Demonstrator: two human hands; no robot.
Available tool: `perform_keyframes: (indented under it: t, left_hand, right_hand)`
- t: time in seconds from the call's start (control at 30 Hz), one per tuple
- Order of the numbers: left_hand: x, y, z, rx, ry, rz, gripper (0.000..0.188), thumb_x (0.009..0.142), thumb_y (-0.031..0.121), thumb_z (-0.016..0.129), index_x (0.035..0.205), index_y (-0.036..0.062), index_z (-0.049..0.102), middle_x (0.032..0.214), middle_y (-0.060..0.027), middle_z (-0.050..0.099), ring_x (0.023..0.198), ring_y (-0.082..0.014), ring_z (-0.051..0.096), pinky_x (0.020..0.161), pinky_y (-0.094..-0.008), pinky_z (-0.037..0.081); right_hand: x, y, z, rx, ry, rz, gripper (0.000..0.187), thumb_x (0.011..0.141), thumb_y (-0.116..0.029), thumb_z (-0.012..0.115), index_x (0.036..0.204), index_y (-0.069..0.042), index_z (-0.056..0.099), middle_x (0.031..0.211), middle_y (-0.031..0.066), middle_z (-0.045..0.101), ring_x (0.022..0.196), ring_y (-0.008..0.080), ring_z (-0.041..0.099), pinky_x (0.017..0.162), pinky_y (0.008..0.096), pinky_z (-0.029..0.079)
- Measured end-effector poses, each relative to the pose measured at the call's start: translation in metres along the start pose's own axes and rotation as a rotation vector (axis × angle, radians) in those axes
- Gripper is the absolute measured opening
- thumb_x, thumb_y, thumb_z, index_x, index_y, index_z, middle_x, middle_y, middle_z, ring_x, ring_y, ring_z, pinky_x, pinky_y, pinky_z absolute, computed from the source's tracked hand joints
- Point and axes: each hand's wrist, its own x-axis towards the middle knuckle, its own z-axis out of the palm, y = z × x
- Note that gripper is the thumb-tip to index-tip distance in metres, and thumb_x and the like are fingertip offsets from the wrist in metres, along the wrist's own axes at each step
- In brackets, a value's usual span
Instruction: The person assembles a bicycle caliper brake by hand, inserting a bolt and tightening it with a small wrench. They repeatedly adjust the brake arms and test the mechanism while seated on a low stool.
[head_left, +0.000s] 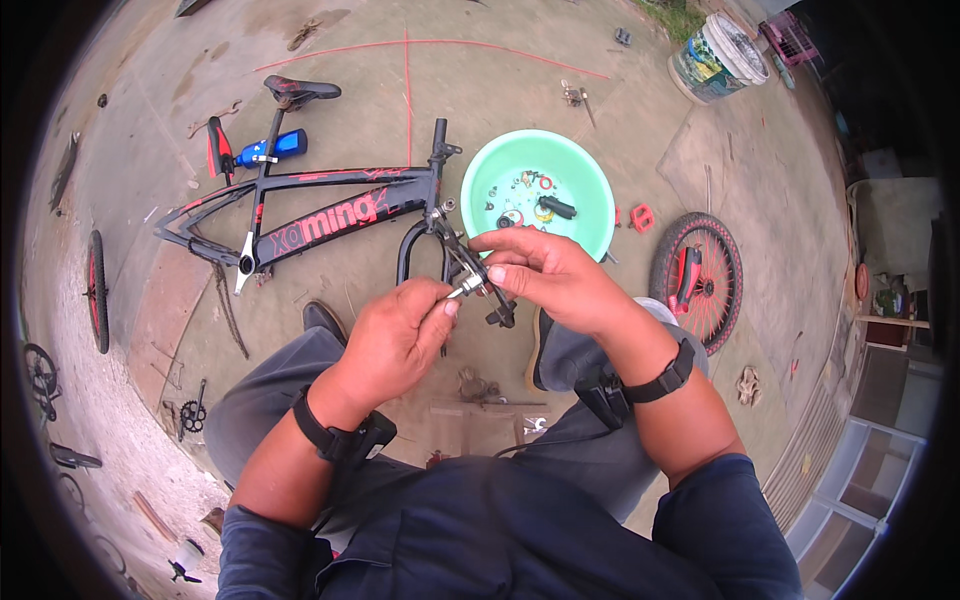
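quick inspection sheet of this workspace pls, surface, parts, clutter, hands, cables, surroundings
surface: bare concrete ground, stained, with red lines.
job's things: small metal part held between both hands; black and red bike frame lying flat beyond; green basin holding small parts.
clutter: spoked wheel, chain, red pedal, blue bottle, loose tools.
hands: left hand and right hand both pinch the part; wristbands on both.
cables: thin black lead by the right wristband.
surroundings: paint bucket, more wheels at left, cabinet at right.
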Motion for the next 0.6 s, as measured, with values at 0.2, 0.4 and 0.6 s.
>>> perform_keyframes:
  t: [0.2, 0.4, 0.6]
  left_hand:
    - [0.0021, -0.0016, 0.0019, -0.036, 0.034, -0.048, 0.021, 0.096, 0.015, 0.068, 0.111, 0.0013, 0.061, 0.082, -0.0112, 0.066, 0.068, -0.0235, 0.067, 0.062, -0.0348, 0.052]
    - [0.0012, 0.0052, 0.0009, -0.219, 0.05, -0.145, 0.032, 0.095, 0.013, 0.071, 0.12, -0.0012, 0.056, 0.082, -0.0073, 0.066, 0.068, -0.0119, 0.065, 0.061, -0.0279, 0.053]
    - [0.0013, 0.0036, 0.0008, -0.177, 0.056, -0.157, 0.033, 0.095, 0.015, 0.071, 0.121, -0.0018, 0.056, 0.084, -0.0092, 0.067, 0.07, -0.0139, 0.066, 0.063, -0.0292, 0.054]
  right_hand:
    - [-0.0017, -0.0014, 0.0004, 0.052, 0.049, 0.045, 0.044, 0.1, -0.014, 0.063, 0.138, 0.003, 0.051, 0.101, 0.0062, 0.069, 0.089, 0.0095, 0.064, 0.074, 0.025, 0.048]
    - [-0.0002, -0.0065, -0.0029, 0.062, 0.129, 0.075, 0.041, 0.098, -0.014, 0.064, 0.135, 0.001, 0.053, 0.093, 0.0046, 0.07, 0.084, 0.0107, 0.067, 0.069, 0.0244, 0.048]
    - [0.0, -0.0085, -0.0007, 0.061, 0.173, 0.068, 0.041, 0.097, -0.013, 0.064, 0.133, 0.003, 0.053, 0.093, 0.0052, 0.071, 0.083, 0.0091, 0.066, 0.067, 0.0238, 0.046]
